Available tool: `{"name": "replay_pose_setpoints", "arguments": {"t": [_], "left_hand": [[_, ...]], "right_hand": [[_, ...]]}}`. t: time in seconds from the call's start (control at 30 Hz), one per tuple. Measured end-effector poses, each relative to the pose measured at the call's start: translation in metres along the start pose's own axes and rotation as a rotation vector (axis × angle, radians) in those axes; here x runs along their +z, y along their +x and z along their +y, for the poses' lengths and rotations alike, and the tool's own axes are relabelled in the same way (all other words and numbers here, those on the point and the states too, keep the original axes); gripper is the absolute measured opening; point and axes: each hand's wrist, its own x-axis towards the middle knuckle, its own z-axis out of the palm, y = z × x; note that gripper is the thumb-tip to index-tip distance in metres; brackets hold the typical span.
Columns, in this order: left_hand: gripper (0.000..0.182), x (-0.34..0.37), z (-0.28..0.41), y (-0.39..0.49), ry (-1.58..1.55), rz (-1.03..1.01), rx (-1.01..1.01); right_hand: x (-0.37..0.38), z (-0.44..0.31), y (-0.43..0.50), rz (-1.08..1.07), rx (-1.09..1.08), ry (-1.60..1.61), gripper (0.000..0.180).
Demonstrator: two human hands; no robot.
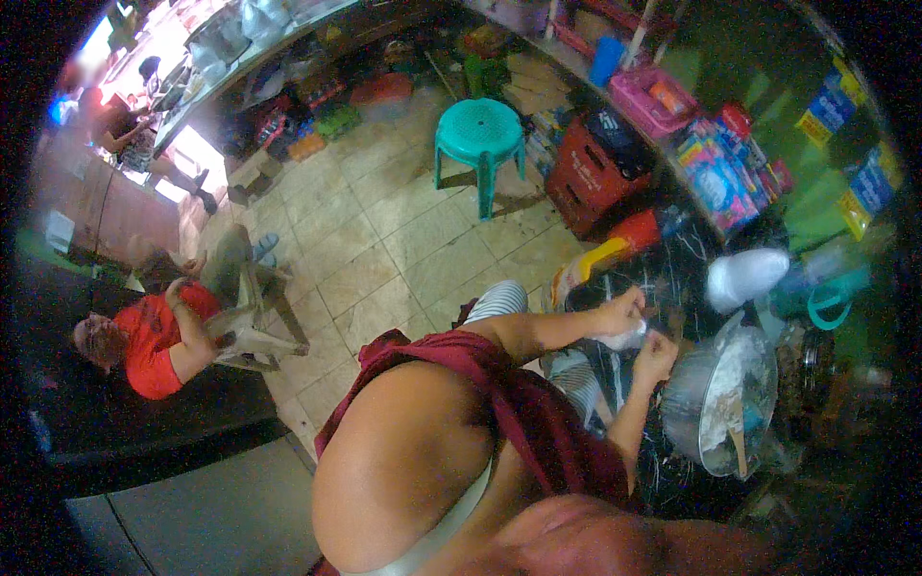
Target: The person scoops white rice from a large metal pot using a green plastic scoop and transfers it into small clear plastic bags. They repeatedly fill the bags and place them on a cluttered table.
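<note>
My left hand (621, 314) and my right hand (655, 357) both pinch a small clear plastic bag (631, 334) with white contents, held between them over a dark marbled tabletop (666, 266). The fingers are close together, and blur hides their exact grip. Just right of my right hand stands a large metal pot (684, 410) with white powder (727, 403) inside. A wooden spoon (739, 450) leans in the powder. Beyond my hands, a filled white plastic bag (749, 277) rests near the pot.
A teal plastic stool (480, 133) stands on the tiled floor (360, 273). Near it are a red crate (594, 180) and a pink basket (652, 101). Colourful packets (724, 176) lie beside the table. A person in a red shirt (155, 345) sits on a chair (252, 338) at left.
</note>
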Motion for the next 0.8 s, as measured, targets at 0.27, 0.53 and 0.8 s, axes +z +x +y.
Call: {"name": "replay_pose_setpoints", "arguments": {"t": [0.27,0.53,0.8], "left_hand": [[0.041,0.007,-0.012,0.007,0.121,0.06,0.047],[0.044,-0.006,-0.005,0.003,0.006,-0.006,-0.022],[0.035,-0.016,0.007,0.0,0.152,-0.081,-0.013]], "right_hand": [[0.002,0.0,-0.005,-0.059,0.107,0.326,0.018],[-0.003,-0.016,-0.009,-0.235,0.435,0.673,0.014],[0.021,0.005,-0.006,-0.096,0.07,0.302,0.015]]}}
